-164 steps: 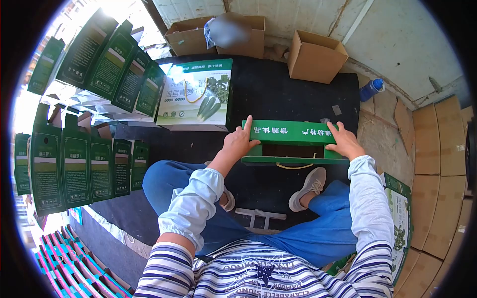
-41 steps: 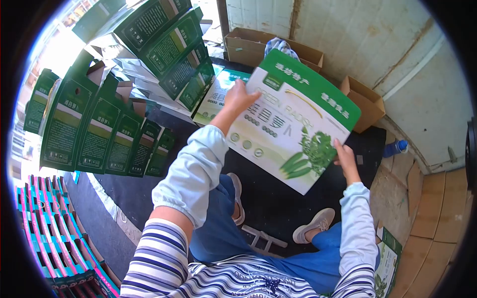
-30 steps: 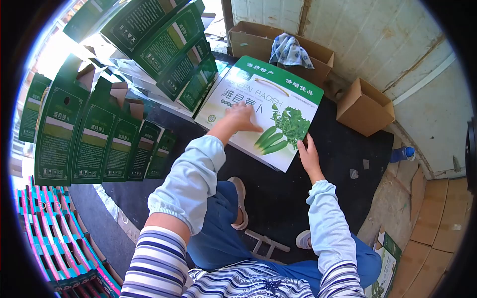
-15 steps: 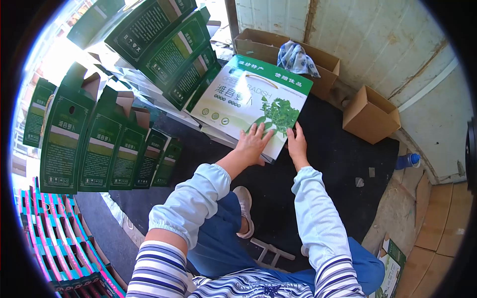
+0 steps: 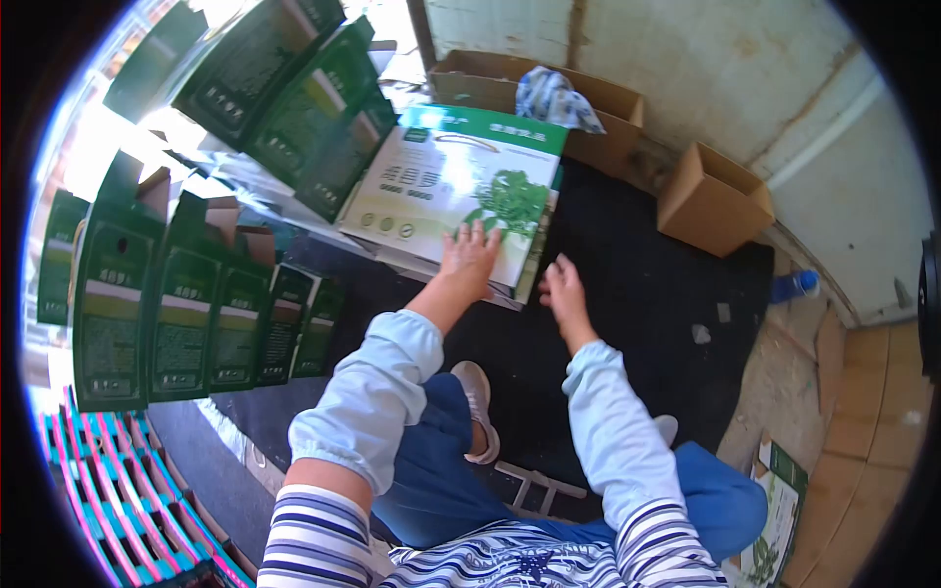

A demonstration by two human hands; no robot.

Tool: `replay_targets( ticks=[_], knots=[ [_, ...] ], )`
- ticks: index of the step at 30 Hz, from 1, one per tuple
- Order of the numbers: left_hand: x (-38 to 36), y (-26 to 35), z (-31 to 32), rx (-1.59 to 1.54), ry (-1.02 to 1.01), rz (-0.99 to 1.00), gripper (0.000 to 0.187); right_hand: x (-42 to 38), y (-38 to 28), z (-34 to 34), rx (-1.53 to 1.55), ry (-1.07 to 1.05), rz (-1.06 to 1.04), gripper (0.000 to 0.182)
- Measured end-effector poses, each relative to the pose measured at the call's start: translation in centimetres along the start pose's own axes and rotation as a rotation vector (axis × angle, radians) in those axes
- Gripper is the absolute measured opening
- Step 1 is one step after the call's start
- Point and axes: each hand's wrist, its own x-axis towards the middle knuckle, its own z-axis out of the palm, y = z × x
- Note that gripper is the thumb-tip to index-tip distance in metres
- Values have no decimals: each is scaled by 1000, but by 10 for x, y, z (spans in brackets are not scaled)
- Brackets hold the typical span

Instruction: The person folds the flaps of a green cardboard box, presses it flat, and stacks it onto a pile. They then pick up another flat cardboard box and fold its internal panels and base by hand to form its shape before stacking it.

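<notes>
A white and green printed carton [image 5: 421,201] with a leafy radish picture and a cord handle lies face up in front of me, on top of other flat cartons. My left hand [image 5: 469,261] rests on its near part, fingers stretched out over the printed face. Off the carton's right side hovers my right hand [image 5: 567,296], apart from it, with fingers loosely bent and nothing visible in them. Green cartons [image 5: 314,127] lean in a stack against the left side of the printed one.
Upright green cartons [image 5: 181,314] stand in a row at left, above pink and teal slotted pieces [image 5: 127,500]. A cloth [image 5: 557,98] hangs over a long brown box [image 5: 613,122]. Another brown box [image 5: 714,201] and a blue bottle [image 5: 794,286] are at right.
My right hand has come away from the carton's right edge. My left hand stays on its face. The view has shifted, and the carton appears farther left.
</notes>
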Motion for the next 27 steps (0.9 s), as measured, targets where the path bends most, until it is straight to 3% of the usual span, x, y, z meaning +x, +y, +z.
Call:
replay_targets(
  ticks=[3,5,8,9,10,12,14,15,17,18,21,27],
  knots=[
    [-1,13,-27,-35,213,102,93,-81,45,-24,58,-106,231,47],
    [0,22,-64,-153,475,181,79,-132,68,-36,63,-121,413,39],
    [-35,33,-156,-446,910,370,53,-173,61,-71,115,-40,269,38],
    [-55,39,-192,-547,1043,451,46,-176,50,-84,178,66,122,32],
    [-98,53,-227,-603,1137,394,42,-184,6,-97,172,224,-86,24],
    [-155,51,-266,-606,1355,507,41,-209,-91,-131,177,462,-458,18],
    [-211,60,-289,-644,1499,682,40,-265,-192,-165,-82,655,-846,20],
    [-235,66,-296,-657,1534,782,40,-290,-226,-184,-70,684,-1167,28],
    [-279,82,-306,-669,1569,977,39,-368,-294,-210,-238,611,-1525,52],
    [-297,90,-311,-678,1562,1060,39,-402,-320,-219,-386,554,-1692,52],
    [-334,111,-320,-698,1521,1197,39,-481,-368,-228,-845,366,-1887,50],
    [-361,139,-325,-747,1494,1257,38,-546,-389,-235,-1156,406,-1771,47]
  ],
)
